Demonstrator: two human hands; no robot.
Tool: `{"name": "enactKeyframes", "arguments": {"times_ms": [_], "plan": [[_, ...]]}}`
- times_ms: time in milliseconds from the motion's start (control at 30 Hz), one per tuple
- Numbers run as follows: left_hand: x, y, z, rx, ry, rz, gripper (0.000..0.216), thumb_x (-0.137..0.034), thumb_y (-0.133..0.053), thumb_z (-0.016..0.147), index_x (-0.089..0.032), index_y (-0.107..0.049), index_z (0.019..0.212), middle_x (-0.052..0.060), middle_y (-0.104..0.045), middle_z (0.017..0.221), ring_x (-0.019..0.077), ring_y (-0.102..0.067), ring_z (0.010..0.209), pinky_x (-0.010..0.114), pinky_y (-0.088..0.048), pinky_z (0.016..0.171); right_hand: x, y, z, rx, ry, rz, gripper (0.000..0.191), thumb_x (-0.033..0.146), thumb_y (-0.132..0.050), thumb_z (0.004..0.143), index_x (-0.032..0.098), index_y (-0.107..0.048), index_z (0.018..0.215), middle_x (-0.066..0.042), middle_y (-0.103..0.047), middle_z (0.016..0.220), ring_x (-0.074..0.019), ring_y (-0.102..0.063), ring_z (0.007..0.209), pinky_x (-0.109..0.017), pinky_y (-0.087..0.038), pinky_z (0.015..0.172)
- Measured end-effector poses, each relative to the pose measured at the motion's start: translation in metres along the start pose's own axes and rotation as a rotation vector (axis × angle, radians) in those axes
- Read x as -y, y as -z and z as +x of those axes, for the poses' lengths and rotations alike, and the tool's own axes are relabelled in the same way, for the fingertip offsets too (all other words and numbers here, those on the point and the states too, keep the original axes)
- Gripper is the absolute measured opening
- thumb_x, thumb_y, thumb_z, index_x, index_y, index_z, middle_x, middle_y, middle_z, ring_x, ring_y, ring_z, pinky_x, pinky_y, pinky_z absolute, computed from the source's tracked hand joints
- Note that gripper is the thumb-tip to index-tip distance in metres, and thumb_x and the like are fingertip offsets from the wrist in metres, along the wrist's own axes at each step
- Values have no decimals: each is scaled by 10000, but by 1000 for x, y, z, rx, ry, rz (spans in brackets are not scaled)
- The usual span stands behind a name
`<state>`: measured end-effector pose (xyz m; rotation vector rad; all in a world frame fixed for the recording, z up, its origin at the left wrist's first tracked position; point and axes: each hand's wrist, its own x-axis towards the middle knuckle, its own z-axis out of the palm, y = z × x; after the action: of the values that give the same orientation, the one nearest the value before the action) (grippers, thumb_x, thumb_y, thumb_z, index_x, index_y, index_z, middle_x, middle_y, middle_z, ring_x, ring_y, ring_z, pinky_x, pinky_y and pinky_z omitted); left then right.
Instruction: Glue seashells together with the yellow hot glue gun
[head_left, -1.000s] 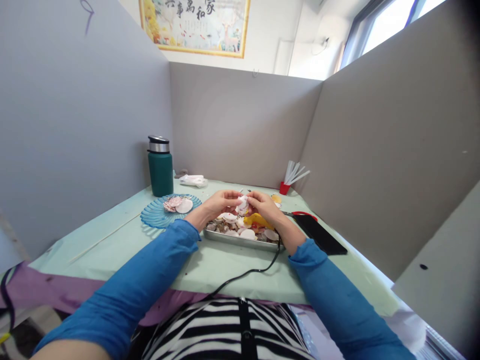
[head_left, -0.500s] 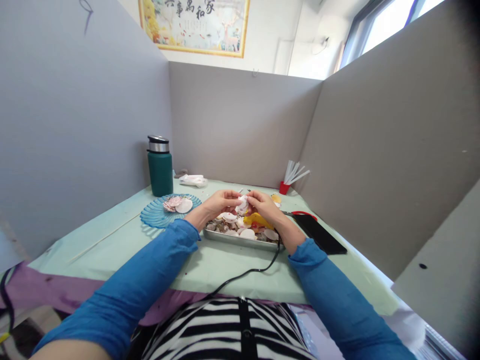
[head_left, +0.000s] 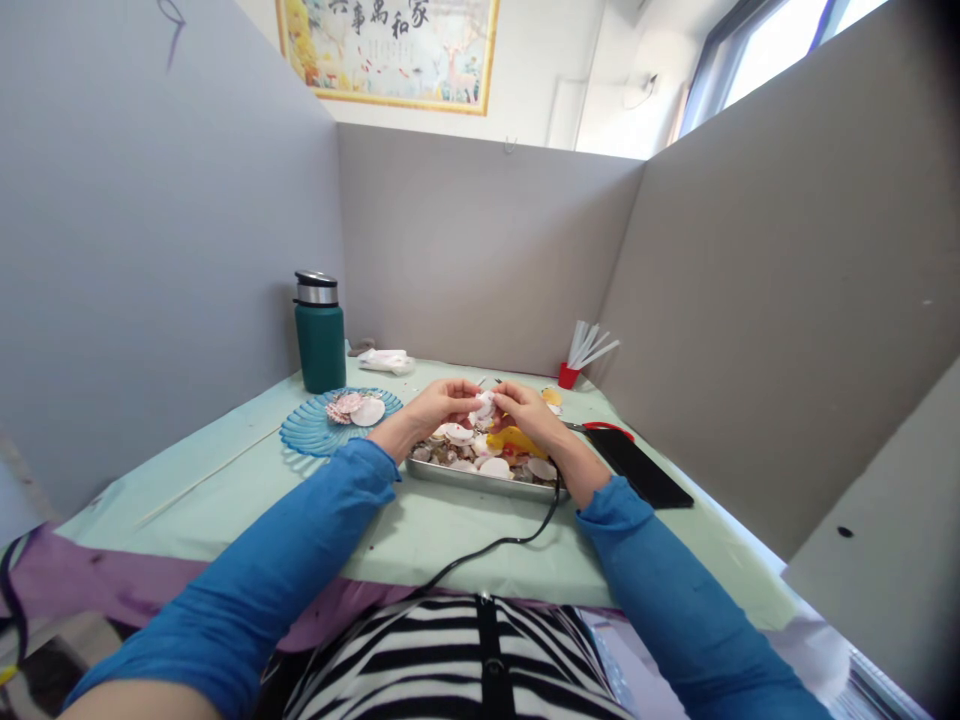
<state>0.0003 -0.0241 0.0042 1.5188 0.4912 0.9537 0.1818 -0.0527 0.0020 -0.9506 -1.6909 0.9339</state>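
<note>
Between my fingertips is a small whitish piece with reddish marks, which looks like a seashell (head_left: 484,408). My left hand (head_left: 444,403) pinches it from the left, and my right hand (head_left: 525,408) pinches it from the right. Both hands are above a metal tray (head_left: 480,482) full of shells. A yellow tool (head_left: 516,440), perhaps a glue gun, lies on the shells, partly behind my right hand. From the tray a black cord (head_left: 495,543) runs toward me. Left of my left wrist, a blue fluted plate (head_left: 300,425) holds several pink and white shells (head_left: 364,409).
A green bottle (head_left: 321,345) stands behind the plate. A white packet (head_left: 386,361) lies at the back. On the right are a red cup (head_left: 568,376) of white sticks, red-handled scissors (head_left: 611,430) and a flat black object (head_left: 643,470). Grey partitions (head_left: 487,240) enclose the table.
</note>
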Motion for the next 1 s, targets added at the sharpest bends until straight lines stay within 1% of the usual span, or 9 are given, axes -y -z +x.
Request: {"name": "enactKeyframes", "arguments": {"times_ms": [200, 400, 667, 767, 833, 933, 1000], "plan": [[-1, -2, 1, -65, 34, 2, 411, -273, -816, 570, -89, -641, 893, 11, -625, 676, 46, -497, 458, 243, -486, 527, 0, 0, -1, -11, -15, -3, 156, 338, -538, 800, 184, -512, 807, 36, -560, 604, -99, -569, 535, -246, -541, 556], [-2, -2, 0, -78, 56, 9, 491, -267, -819, 571, -103, -653, 1002, 30, -644, 737, 55, -518, 484, 245, -492, 543, 0, 1, 0, -8, -7, 13, 156, 341, -540, 799, 187, -514, 812, 34, -560, 614, -105, -577, 562, -258, -555, 574], [3, 1, 2, -96, 48, 51, 378, -324, -801, 591, -105, -673, 872, 7, -603, 658, 57, -498, 491, 245, -488, 545, 0, 0, 0, 8, 0, -24, 177, 365, -536, 791, 193, -499, 802, 36, -565, 610, -115, -585, 568, -261, -540, 556], [4, 2, 3, -119, 49, 52, 381, -323, -804, 584, -104, -678, 869, 20, -621, 670, 56, -495, 487, 241, -486, 548, 1, 0, -1, -6, 14, -130, 191, 379, -510, 810, 188, -505, 807, 31, -560, 611, -119, -577, 558, -251, -516, 537], [4, 3, 4, -137, 55, 55, 378, -322, -803, 582, -100, -677, 860, 22, -622, 669, 55, -488, 469, 240, -481, 533, 3, -1, -3, -33, 47, -240, 210, 391, -507, 815, 183, -527, 820, 17, -582, 656, -122, -574, 573, -246, -492, 537], [4, 3, 4, -174, 61, 58, 362, -319, -798, 582, -94, -672, 836, 18, -609, 653, 54, -480, 448, 233, -463, 497, 3, -2, -3, -104, 163, -415, 228, 394, -516, 812, 176, -575, 844, -9, -625, 769, -128, -570, 653, -243, -459, 590], [2, 1, 3, -203, 54, 51, 344, -310, -792, 589, -88, -667, 820, 15, -596, 644, 53, -478, 448, 226, -455, 484, 3, -2, -3, -155, 234, -497, 234, 383, -506, 819, 174, -600, 868, -15, -643, 804, -132, -566, 695, -245, -439, 631]]}}
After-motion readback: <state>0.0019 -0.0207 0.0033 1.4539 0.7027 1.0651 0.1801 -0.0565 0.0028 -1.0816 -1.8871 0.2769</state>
